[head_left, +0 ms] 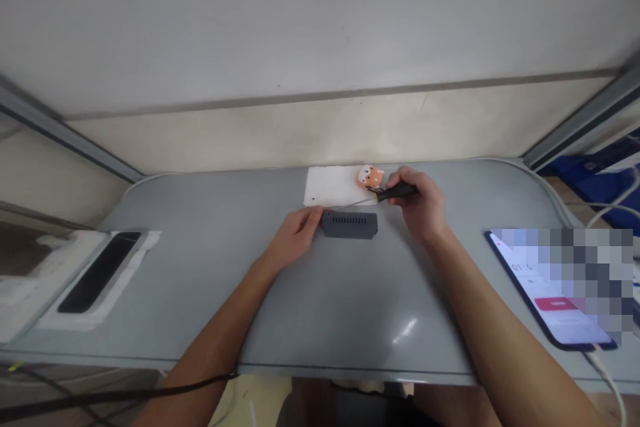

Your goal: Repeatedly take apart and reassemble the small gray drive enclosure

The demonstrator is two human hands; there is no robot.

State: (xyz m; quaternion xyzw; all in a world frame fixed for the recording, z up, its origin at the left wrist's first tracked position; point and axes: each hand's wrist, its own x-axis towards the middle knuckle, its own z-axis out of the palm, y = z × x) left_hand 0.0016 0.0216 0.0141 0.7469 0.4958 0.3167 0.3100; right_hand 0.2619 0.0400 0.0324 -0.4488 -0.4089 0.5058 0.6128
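Observation:
A small dark grey slotted box (pixel 350 225) sits at the middle of the table with a row of vent slots facing up. My left hand (pixel 296 235) is closed at its left end, thumb and fingers pressed together there. In my right hand (pixel 423 207) is a screwdriver (pixel 397 193) with a black handle, held nearly level, its thin shaft pointing left. The screwdriver's tip is close to my left fingertips and the box's back left corner; whether it touches a screw cannot be made out. A white sheet (pixel 330 183) lies behind the box, bearing an orange-and-white animal-face item (pixel 369 177).
A lit phone (pixel 555 303) with a cable plugged in lies at right, partly pixelated. A dark phone-like slab (pixel 100 273) rests on white material at left. A pale wall (pixel 300 133) stands behind the grey table (pixel 320 320). A black cable (pixel 150 393) crosses the lower left.

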